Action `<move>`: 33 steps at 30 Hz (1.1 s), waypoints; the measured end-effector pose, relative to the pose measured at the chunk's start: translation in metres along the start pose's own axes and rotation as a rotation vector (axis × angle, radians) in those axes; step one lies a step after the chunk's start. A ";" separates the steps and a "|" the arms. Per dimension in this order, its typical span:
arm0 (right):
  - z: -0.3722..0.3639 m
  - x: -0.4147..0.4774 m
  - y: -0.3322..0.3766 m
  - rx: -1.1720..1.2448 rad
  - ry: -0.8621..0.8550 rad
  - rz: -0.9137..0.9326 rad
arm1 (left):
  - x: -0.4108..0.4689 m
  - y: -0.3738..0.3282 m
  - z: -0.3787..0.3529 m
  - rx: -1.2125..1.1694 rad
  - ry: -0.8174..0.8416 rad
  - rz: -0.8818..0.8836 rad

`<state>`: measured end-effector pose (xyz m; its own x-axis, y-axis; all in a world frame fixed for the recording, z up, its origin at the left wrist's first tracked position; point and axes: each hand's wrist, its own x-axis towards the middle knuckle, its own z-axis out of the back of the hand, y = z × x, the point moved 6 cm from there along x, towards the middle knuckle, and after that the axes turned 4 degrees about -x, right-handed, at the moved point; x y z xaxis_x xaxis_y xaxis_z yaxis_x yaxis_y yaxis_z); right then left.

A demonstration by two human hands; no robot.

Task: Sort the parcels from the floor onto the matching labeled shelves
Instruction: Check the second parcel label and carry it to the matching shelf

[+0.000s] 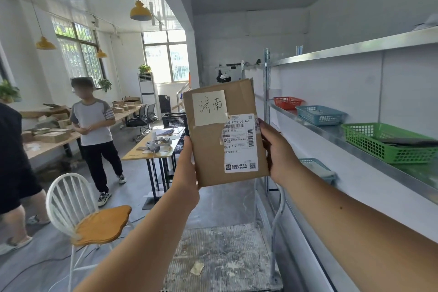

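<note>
shelving at right, both hands gripping upright parcel

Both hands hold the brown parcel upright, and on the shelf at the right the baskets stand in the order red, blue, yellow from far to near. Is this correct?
Not quite. The nearest basket is green, not yellow, as the head view shows. The rest holds: left hand and right hand hold the parcel upright, with the red basket farthest, then the blue.
</note>
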<state>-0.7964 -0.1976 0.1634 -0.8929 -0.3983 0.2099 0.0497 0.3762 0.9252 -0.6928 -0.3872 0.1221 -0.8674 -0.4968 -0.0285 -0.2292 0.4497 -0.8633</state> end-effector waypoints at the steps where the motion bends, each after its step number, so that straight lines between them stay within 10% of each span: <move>1: 0.000 0.000 -0.001 0.003 -0.010 -0.005 | -0.001 -0.001 0.000 0.020 -0.017 0.006; 33: 0.009 -0.008 -0.031 0.010 -0.015 -0.174 | -0.007 0.002 -0.011 -0.015 0.104 -0.039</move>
<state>-0.7946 -0.1983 0.1295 -0.8944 -0.4454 0.0421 -0.1105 0.3111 0.9439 -0.6918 -0.3745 0.1261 -0.8988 -0.4344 0.0583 -0.2694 0.4428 -0.8552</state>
